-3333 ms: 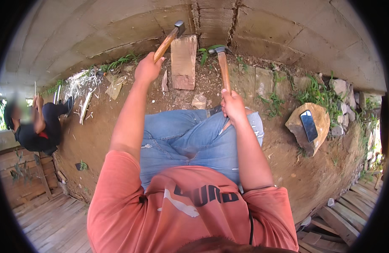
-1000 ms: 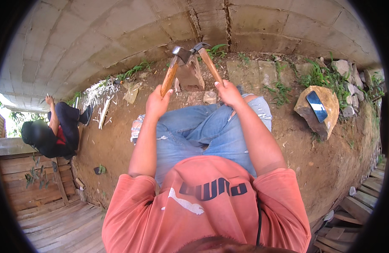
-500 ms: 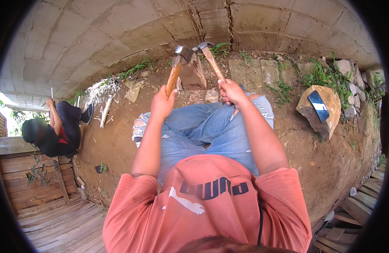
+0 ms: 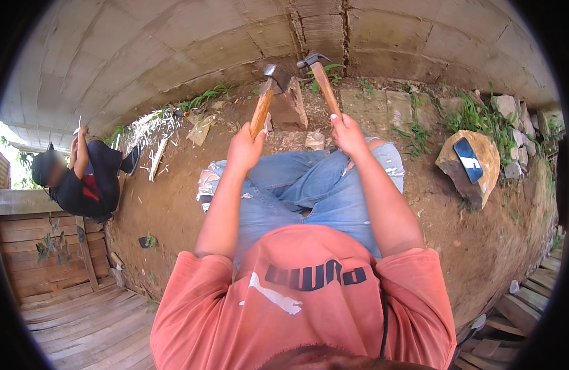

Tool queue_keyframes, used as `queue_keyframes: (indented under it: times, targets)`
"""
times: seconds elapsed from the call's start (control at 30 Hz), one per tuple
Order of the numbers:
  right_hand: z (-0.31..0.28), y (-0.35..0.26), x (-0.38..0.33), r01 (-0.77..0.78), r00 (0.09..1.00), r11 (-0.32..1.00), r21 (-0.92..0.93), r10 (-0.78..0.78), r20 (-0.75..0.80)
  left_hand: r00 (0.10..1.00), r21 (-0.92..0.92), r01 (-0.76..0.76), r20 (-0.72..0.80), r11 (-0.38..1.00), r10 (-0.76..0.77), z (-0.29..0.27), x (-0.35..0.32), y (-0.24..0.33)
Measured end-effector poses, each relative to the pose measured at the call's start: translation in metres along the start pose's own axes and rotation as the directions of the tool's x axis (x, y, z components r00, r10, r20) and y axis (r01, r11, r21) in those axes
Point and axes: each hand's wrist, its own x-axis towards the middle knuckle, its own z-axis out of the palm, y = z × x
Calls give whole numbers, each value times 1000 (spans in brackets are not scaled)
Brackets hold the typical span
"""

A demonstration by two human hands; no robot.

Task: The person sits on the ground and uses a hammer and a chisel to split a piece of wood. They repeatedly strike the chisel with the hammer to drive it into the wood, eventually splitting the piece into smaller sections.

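Note:
My left hand (image 4: 246,148) is closed round the wooden handle of a hatchet (image 4: 263,108). The hatchet's dark head with a shiny poll rests at the top of a split wooden block (image 4: 292,106); its cutting edge is hidden, so how deep it sits I cannot tell. Fingers wrapped round its handle, my right hand (image 4: 349,135) grips a claw hammer (image 4: 325,91). The hammer's metal head is to the right of the hatchet head, apart from it. Both forearms reach out over my crossed legs in torn jeans.
On the right, a phone (image 4: 468,160) lies on a large rock (image 4: 451,161). A block wall (image 4: 389,37) rises behind the wooden block. Pale shavings (image 4: 152,128) litter the ground at left, near another seated person (image 4: 81,182) holding a thin stick. Wooden planks (image 4: 87,320) stand lower left.
The hammer head has moved up and right, away from the hatchet head it was beside. The hatchet stays at the block. The other person's arms have shifted slightly.

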Motion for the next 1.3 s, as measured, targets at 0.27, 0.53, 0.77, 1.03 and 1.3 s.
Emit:
queue_keyframes:
  times: [0.27,0.53,0.77,1.03,1.3]
  targets:
    - [-19,-73,-29,274,922,871,-407,-358,-147,999,77,38,30,996,-41,-16,-5,18]
    - [-37,-188,-57,583,736,742,-331,-655,-172,1000,73,12,19,997,-14,-14,-6,8]
    - [-30,-190,-78,292,878,332,-897,-464,114,998,104,6,59,995,-12,-18,-7,12]
    - [-25,-169,-82,258,875,435,-863,-484,18,999,97,-27,41,995,23,-13,-4,4]
    - [-24,-195,-86,341,844,530,-776,-537,4,1000,99,3,31,995,-6,-16,-2,4]
